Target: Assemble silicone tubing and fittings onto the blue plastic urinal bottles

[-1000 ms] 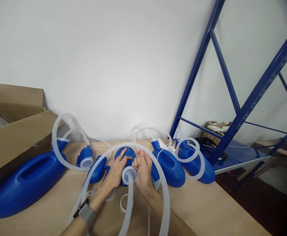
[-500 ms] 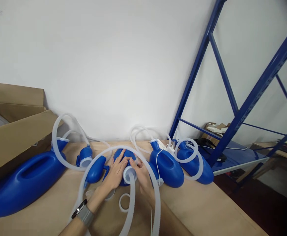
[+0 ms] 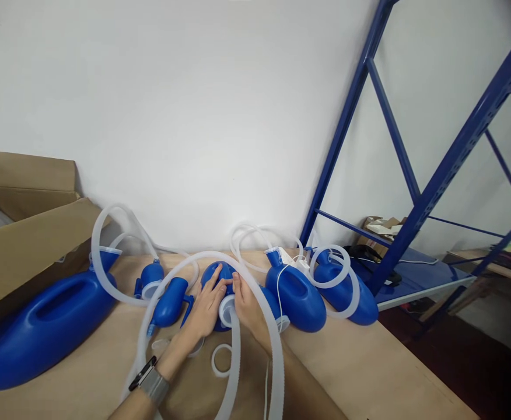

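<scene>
- Left hand (image 3: 207, 308): palm down, fingers extended forward over the central blue container (image 3: 221, 270); not clenched. Thumb hidden; grip cannot be determined.
- Right hand (image 3: 247, 304): fingers bent, thumb side up, beside the white collar (image 3: 223, 316). Whether it grasps any part cannot be determined.
- Container position: on the light-brown tabletop (image 3: 347, 373), beneath and between the hands; smooth, rounded, plastic-looking.
- Collar: round, translucent; a pale flexible hose (image 3: 234, 364) runs from it toward the near edge.
- Hose arch (image 3: 277, 356): translucent, ribbed along its outer edge, curving over both forearms.
- Ring (image 3: 214, 361): white, flat, lying between the forearms.
</scene>
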{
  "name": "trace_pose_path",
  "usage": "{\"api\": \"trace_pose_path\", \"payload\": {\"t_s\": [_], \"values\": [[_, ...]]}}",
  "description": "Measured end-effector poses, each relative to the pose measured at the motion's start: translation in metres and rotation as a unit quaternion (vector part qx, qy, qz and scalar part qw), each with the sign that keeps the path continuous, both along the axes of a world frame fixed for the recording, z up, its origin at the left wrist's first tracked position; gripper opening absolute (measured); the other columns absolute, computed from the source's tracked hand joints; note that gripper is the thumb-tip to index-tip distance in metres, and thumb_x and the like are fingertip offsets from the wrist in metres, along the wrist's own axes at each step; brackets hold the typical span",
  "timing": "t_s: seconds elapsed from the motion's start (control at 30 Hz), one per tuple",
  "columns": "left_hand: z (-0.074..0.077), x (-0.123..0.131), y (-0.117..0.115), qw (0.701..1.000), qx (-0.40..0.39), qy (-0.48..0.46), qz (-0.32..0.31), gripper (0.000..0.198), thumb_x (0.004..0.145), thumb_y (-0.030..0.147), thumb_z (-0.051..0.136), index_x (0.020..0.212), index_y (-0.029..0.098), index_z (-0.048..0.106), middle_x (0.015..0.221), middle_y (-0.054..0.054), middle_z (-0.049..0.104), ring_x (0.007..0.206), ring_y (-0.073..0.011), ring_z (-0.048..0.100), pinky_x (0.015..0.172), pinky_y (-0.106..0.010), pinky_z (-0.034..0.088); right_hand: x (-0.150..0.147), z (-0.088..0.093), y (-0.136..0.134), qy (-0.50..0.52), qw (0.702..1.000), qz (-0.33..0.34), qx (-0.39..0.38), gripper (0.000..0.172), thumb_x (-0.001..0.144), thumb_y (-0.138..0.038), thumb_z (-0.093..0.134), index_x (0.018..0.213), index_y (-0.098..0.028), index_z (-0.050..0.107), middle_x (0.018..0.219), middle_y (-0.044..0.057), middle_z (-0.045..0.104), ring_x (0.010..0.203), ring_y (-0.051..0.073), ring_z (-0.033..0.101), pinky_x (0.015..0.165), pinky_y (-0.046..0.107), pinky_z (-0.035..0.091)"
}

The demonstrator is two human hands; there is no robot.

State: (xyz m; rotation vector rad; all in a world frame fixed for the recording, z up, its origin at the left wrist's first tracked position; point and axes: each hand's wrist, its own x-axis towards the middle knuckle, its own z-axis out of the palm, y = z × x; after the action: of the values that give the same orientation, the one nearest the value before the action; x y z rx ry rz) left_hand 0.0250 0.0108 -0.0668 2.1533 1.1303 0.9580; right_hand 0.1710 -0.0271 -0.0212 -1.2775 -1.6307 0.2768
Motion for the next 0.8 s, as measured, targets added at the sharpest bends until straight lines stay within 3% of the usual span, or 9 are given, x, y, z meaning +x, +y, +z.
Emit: {"api": "trace_pose_path", "payload": {"t_s": [0.2, 0.33, 0.47, 0.6, 0.7, 0.8], "values": [[0.0, 0.004, 0.005, 0.999, -0.017, 0.034, 0.036, 0.056, 0.109, 0.044, 0.02, 0.149, 0.026, 0.055, 0.173, -0.012, 0.027, 0.159, -0.0342, 0.024, 0.124, -0.073, 0.015, 0.009, 0.011, -0.007, -0.081, 0.99, 0.079, 0.086, 0.05, 0.105, -0.025, 0.035, 0.148, -0.018, 0.059, 0.131, 0.013, 0.073, 0.123, 0.03, 0.069, 0.109, 0.045, 0.056], [0.001, 0.007, 0.005, 0.999, -0.02, 0.007, 0.037, 0.056, 0.109, 0.049, 0.019, 0.143, 0.03, 0.059, 0.175, -0.007, 0.02, 0.159, -0.0348, 0.023, 0.122, -0.079, 0.01, 0.018, 0.027, -0.011, -0.088, 0.989, 0.08, 0.089, 0.053, 0.102, -0.021, 0.035, 0.153, -0.017, 0.052, 0.144, 0.013, 0.065, 0.123, 0.031, 0.07, 0.112, 0.053, 0.053], [0.003, 0.003, 0.006, 0.999, -0.04, 0.014, 0.016, 0.057, 0.109, 0.05, 0.019, 0.144, 0.03, 0.058, 0.175, -0.007, 0.022, 0.161, -0.0351, 0.018, 0.121, -0.079, 0.009, 0.031, 0.033, -0.018, -0.086, 0.989, 0.118, 0.023, 0.051, 0.105, -0.029, 0.039, 0.152, -0.017, 0.053, 0.149, 0.013, 0.061, 0.125, 0.031, 0.068, 0.112, 0.051, 0.052], [0.01, -0.007, 0.011, 0.997, -0.068, 0.033, -0.027, 0.057, 0.108, 0.049, 0.022, 0.151, 0.027, 0.053, 0.173, -0.009, 0.027, 0.162, -0.0325, 0.013, 0.126, -0.07, 0.012, 0.053, 0.04, -0.028, -0.102, 0.979, 0.16, -0.076, 0.055, 0.103, -0.043, 0.054, 0.154, -0.022, 0.052, 0.119, 0.01, 0.077, 0.112, 0.029, 0.072, 0.101, 0.045, 0.058], [0.022, -0.017, 0.015, 0.994, -0.084, 0.049, -0.052, 0.058, 0.106, 0.051, 0.027, 0.15, 0.025, 0.055, 0.171, -0.009, 0.031, 0.16, -0.0298, 0.024, 0.129, -0.059, 0.018, 0.071, 0.055, -0.03, -0.143, 0.944, 0.207, -0.212, 0.068, 0.098, -0.043, 0.064, 0.16, -0.026, 0.041, 0.098, 0.003, 0.077, 0.094, 0.024, 0.072, 0.09, 0.039, 0.059], [0.043, -0.023, 0.012, 0.996, -0.03, 0.07, -0.046, 0.051, 0.103, 0.05, 0.038, 0.137, 0.023, 0.065, 0.16, -0.011, 0.05, 0.151, -0.0296, 0.04, 0.127, -0.053, 0.027, 0.082, 0.074, -0.023, -0.19, 0.894, 0.27, -0.304, 0.078, 0.088, -0.041, 0.076, 0.157, -0.025, 0.045, 0.1, 0.001, 0.074, 0.089, 0.021, 0.07, 0.085, 0.034, 0.057]]}}
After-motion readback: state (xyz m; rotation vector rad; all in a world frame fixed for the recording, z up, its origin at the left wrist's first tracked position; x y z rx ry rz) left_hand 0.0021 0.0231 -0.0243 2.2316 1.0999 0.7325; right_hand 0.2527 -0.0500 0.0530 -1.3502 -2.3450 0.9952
